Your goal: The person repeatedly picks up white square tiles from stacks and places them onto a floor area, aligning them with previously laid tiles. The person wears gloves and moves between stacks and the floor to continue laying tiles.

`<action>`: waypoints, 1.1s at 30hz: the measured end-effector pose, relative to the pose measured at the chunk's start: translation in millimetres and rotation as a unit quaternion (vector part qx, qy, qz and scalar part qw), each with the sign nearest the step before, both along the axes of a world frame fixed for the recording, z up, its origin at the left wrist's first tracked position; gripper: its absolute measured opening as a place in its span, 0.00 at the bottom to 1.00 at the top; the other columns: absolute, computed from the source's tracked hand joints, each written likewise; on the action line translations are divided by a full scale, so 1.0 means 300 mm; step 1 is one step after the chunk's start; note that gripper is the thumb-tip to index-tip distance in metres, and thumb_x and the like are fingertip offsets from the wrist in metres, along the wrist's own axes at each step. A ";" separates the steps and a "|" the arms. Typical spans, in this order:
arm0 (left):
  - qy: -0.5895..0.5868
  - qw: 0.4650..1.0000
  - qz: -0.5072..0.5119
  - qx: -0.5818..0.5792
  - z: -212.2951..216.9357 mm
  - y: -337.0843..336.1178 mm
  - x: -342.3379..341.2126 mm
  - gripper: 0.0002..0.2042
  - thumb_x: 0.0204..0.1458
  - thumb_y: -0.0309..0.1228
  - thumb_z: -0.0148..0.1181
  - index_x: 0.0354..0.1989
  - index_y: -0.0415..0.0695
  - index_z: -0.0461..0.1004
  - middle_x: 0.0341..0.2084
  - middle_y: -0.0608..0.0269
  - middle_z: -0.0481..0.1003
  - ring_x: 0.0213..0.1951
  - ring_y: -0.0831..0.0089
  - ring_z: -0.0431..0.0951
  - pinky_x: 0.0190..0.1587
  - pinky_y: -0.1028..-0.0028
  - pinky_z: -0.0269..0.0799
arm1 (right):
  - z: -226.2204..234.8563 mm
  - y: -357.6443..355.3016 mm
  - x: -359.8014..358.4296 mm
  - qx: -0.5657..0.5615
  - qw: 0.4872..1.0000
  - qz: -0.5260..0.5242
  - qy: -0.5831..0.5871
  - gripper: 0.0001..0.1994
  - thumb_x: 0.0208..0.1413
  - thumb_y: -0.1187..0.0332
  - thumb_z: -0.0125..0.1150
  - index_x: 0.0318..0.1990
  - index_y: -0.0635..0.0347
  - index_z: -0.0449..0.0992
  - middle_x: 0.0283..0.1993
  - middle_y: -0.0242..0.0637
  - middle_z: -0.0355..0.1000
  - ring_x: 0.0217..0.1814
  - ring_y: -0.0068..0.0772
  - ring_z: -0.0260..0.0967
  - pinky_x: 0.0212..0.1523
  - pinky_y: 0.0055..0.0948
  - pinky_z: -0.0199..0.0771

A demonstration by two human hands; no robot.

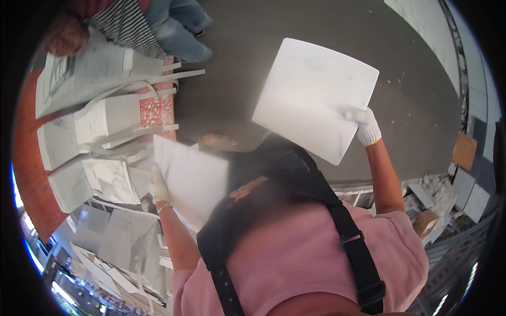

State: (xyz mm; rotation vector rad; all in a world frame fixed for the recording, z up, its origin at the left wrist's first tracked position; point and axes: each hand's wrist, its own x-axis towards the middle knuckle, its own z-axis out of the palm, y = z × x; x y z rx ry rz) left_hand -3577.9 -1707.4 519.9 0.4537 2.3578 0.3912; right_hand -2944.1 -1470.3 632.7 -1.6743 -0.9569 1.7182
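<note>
My right hand (369, 129), in a white knit glove, grips a white marble-look tile (311, 89) by its lower right edge. The tile is held out over the grey floor, its broad face showing. My left hand (157, 187), gloved too, is closed on the left edge of a second white tile (195, 171) with faint grey veins. That one is tilted close to my body, and its lower corner reaches my dark apron (274, 168). The two tiles are apart from each other. Part of my left fingers is hidden.
Left of me, stacks of marble-look tiles (113, 124) stand with loose white straps (184, 75) around them, on a red base (34, 174). A co-worker (179, 31) stands at the far left. Broken pieces and wrapping (432, 197) lie at the right.
</note>
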 end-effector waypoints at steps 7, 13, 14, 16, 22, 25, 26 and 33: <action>-0.057 0.989 -0.109 0.082 0.098 0.518 0.436 0.37 0.64 0.56 0.48 0.64 0.30 0.68 0.61 0.46 0.72 0.60 0.59 0.73 0.64 0.67 0.63 | -0.063 -0.150 0.485 -0.018 0.974 -0.213 0.075 0.25 0.41 0.74 0.72 0.50 0.75 0.78 0.49 0.48 0.80 0.49 0.41 0.79 0.56 0.38 0.78; -0.032 0.972 -0.230 0.027 0.138 0.963 0.665 0.39 0.63 0.59 0.47 0.61 0.29 0.71 0.58 0.46 0.74 0.60 0.58 0.71 0.64 0.68 0.61 | -0.089 -0.182 0.699 -0.018 0.937 -0.325 0.128 0.26 0.41 0.73 0.73 0.51 0.75 0.78 0.49 0.47 0.79 0.50 0.43 0.78 0.57 0.38 0.77; -0.053 0.963 -0.254 0.077 0.131 1.031 0.703 0.39 0.63 0.60 0.47 0.61 0.29 0.71 0.58 0.46 0.75 0.60 0.57 0.72 0.64 0.68 0.61 | -0.105 -0.184 0.720 -0.012 0.936 -0.336 0.104 0.24 0.43 0.71 0.70 0.50 0.75 0.79 0.49 0.47 0.80 0.50 0.42 0.78 0.58 0.37 0.76; -0.040 0.962 -0.263 0.053 0.099 1.200 0.766 0.39 0.63 0.60 0.48 0.60 0.29 0.72 0.58 0.46 0.75 0.59 0.57 0.72 0.63 0.68 0.62 | -0.144 -0.172 0.753 0.008 0.935 -0.348 0.065 0.21 0.49 0.69 0.64 0.49 0.74 0.81 0.49 0.48 0.80 0.52 0.40 0.77 0.59 0.35 0.73; -0.093 0.929 -0.352 0.071 -0.008 1.751 0.977 0.34 0.65 0.56 0.49 0.58 0.31 0.74 0.53 0.48 0.78 0.55 0.61 0.75 0.60 0.68 0.64 | -0.224 -0.091 0.822 -0.021 0.872 -0.488 -0.037 0.16 0.52 0.68 0.63 0.44 0.70 0.83 0.45 0.42 0.81 0.50 0.36 0.75 0.59 0.34 0.70; -0.084 0.903 -0.414 0.075 -0.021 2.033 1.080 0.30 0.66 0.53 0.48 0.55 0.34 0.76 0.51 0.45 0.79 0.52 0.55 0.78 0.57 0.64 0.67 | -0.284 -0.029 0.851 -0.048 0.844 -0.523 -0.105 0.13 0.48 0.71 0.67 0.41 0.68 0.83 0.40 0.37 0.80 0.43 0.32 0.74 0.49 0.32 0.72; -0.073 0.889 -0.445 0.078 -0.017 2.115 1.112 0.28 0.67 0.52 0.47 0.53 0.35 0.77 0.50 0.43 0.78 0.50 0.50 0.78 0.56 0.62 0.68 | -0.300 -0.025 0.862 -0.067 0.841 -0.517 -0.141 0.10 0.49 0.72 0.67 0.38 0.67 0.82 0.36 0.33 0.78 0.37 0.29 0.71 0.42 0.31 0.71; -0.013 0.800 -0.595 0.077 -0.035 2.618 1.398 0.19 0.69 0.43 0.42 0.54 0.44 0.74 0.47 0.42 0.78 0.51 0.46 0.76 0.55 0.57 0.70 | -0.492 -0.015 1.008 -0.243 0.766 -0.560 -0.203 0.12 0.40 0.77 0.68 0.37 0.68 0.80 0.30 0.39 0.76 0.27 0.41 0.76 0.24 0.42 0.76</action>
